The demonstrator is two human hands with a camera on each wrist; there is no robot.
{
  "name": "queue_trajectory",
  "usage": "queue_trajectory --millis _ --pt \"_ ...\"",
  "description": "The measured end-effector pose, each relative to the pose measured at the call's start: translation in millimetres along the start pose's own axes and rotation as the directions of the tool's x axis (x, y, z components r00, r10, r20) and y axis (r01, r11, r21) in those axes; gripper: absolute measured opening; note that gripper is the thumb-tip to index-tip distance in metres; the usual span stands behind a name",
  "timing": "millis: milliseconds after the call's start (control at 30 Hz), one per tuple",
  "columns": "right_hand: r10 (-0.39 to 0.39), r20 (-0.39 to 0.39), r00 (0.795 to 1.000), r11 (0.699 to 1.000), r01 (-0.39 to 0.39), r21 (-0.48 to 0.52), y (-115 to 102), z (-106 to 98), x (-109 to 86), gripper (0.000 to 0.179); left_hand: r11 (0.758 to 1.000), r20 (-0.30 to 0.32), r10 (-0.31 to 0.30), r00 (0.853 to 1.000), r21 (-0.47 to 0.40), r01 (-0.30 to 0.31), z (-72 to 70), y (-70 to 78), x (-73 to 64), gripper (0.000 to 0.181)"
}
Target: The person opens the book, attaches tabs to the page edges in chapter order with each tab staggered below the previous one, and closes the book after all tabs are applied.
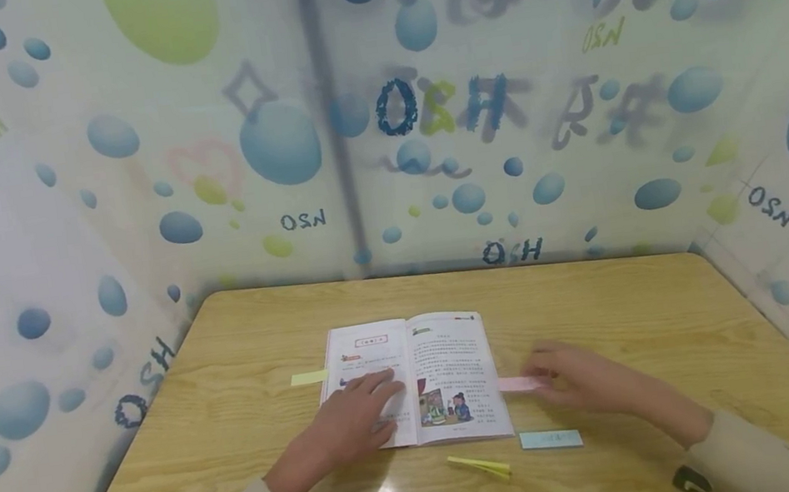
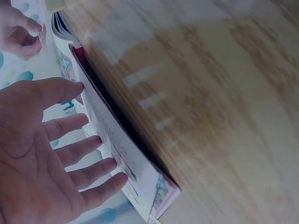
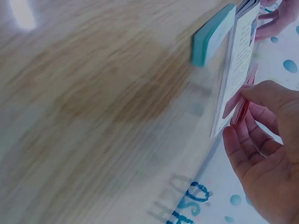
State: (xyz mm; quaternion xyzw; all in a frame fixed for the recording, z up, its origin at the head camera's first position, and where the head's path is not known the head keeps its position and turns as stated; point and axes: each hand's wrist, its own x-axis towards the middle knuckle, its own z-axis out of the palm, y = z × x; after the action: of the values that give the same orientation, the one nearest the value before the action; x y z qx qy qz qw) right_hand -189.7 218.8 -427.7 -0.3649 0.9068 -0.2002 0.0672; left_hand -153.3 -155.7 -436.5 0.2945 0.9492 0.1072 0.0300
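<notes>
An open book point(image 1: 451, 356) with printed text and a colour picture lies on the wooden table. My left hand point(image 1: 358, 419) rests on its left page with the fingers extended; the left wrist view shows the fingertips point(image 2: 107, 163) against the paper. At the right edge of the book, my right hand point(image 1: 579, 375) pinches pink sticky notes point(image 1: 516, 384). Between thumb and fingers in the right wrist view, a pink strip point(image 3: 231, 105) stands slightly apart from a thicker pink piece point(image 3: 241, 112). A yellow sticky note point(image 1: 309, 378) juts from the left edge of the book.
Below the book's right corner lies a light blue pad of sticky notes point(image 1: 551, 439). Yellow strips point(image 1: 480, 465), fanned apart at one end, are near the front of the table point(image 1: 239, 436). Patterned curtains point(image 1: 382, 155) hang behind and on both sides.
</notes>
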Motion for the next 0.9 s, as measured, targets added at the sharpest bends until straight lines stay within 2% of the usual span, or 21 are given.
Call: queue_trajectory --millis 367,667,900 --pt "-0.06 -0.032 0.998 0.998 0.06 -0.002 -14 0 15.5 0.02 0.999 -0.093 0.04 0.995 -0.009 -0.041 -0.8 -1.0 2.6 0.047" --pt "-0.069 -0.029 0.997 0.998 0.068 -0.006 -19 0 19.5 0.02 0.998 -0.112 0.05 0.992 -0.035 -0.055 -0.3 0.4 4.2 0.037" --pt "-0.078 -0.03 0.997 0.997 0.078 0.013 -24 0 23.1 0.022 0.996 -0.145 0.042 0.989 -0.068 -0.052 0.4 1.2 6.5 0.039"
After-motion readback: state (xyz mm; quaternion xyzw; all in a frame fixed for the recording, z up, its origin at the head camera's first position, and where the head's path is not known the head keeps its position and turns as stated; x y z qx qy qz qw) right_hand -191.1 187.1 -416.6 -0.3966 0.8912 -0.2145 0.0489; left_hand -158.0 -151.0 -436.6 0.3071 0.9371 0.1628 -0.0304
